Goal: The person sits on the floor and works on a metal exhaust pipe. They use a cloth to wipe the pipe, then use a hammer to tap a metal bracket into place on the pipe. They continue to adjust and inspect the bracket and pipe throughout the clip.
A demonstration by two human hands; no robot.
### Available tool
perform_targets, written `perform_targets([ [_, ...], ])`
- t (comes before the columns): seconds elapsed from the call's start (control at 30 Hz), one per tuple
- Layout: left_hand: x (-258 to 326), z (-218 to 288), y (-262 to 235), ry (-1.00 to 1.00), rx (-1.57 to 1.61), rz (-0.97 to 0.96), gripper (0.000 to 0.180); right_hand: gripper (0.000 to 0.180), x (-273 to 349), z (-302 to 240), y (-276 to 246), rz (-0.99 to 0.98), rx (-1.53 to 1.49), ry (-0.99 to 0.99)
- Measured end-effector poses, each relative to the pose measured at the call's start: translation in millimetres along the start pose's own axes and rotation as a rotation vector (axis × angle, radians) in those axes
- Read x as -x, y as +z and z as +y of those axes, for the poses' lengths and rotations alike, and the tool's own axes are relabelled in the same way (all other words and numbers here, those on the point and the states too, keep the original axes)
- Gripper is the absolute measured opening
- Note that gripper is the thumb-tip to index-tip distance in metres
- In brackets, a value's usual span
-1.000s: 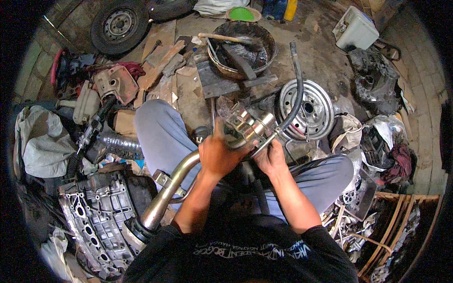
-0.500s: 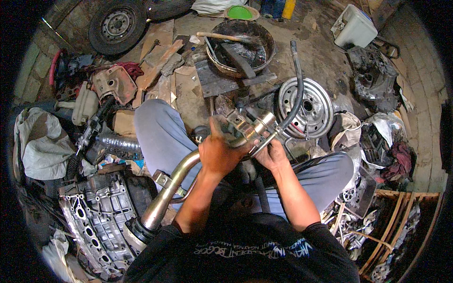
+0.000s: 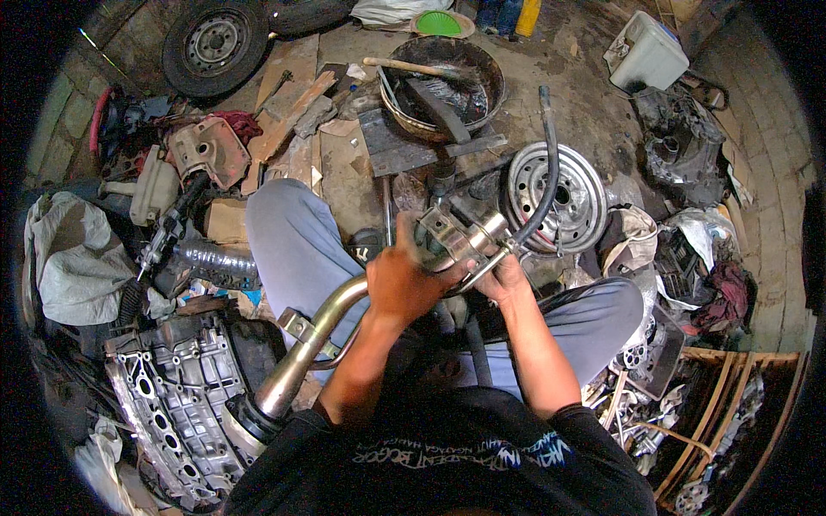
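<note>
A curved shiny metal filler pipe [image 3: 297,365] lies slantwise across my lap, its wide dark-collared end at lower left. My left hand [image 3: 397,282] is closed around it just past the bend, with the index finger raised near a riveted bracket [image 3: 443,228]. Nearer the far end, my right hand [image 3: 502,279] grips the pipe from below, beside a thin side tube; some of its fingers are hidden. From that thin tube a black rubber hose [image 3: 551,163] curves up and away, passing in front of a silver wheel rim [image 3: 581,189].
A blackened pan [image 3: 495,95] with a wooden-handled tool stands ahead of my crossed legs. An engine cylinder head [image 3: 194,396] sits at lower left, a wooden crate [image 3: 718,354] of metal parts at lower right. Tyres [image 3: 249,64] and a white bucket [image 3: 658,56] are farther off.
The pipe's far end and its hose have shifted slightly right and toward me. My left index finger has moved right, closer to the bracket. Both hands still hold the pipe.
</note>
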State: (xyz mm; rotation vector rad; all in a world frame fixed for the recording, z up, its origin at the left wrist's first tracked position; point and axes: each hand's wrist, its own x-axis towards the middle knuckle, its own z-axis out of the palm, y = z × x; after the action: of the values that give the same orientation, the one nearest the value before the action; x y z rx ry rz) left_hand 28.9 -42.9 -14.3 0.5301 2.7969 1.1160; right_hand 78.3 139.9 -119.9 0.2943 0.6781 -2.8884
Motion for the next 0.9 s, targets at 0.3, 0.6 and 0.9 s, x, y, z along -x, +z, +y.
perform_targets([
  [0.3, 2.6, 6.3, -9.3, -0.009, 0.099, -0.052, 0.086, 0.064, 7.3, -5.1, 0.1, -0.178, -0.077, -0.046],
  [0.6, -1.8, 11.4, -17.9, 0.032, 0.164, 0.075, 0.075, 0.088, 23.0, -16.9, 52.0, -0.253, -0.119, -0.01],
  [0.9, -2.5, 1.5, -12.3, 0.119, 0.188, 0.274, 0.051, 0.053, 32.3, -24.2, 73.8, 0.044, 0.896, -0.202],
])
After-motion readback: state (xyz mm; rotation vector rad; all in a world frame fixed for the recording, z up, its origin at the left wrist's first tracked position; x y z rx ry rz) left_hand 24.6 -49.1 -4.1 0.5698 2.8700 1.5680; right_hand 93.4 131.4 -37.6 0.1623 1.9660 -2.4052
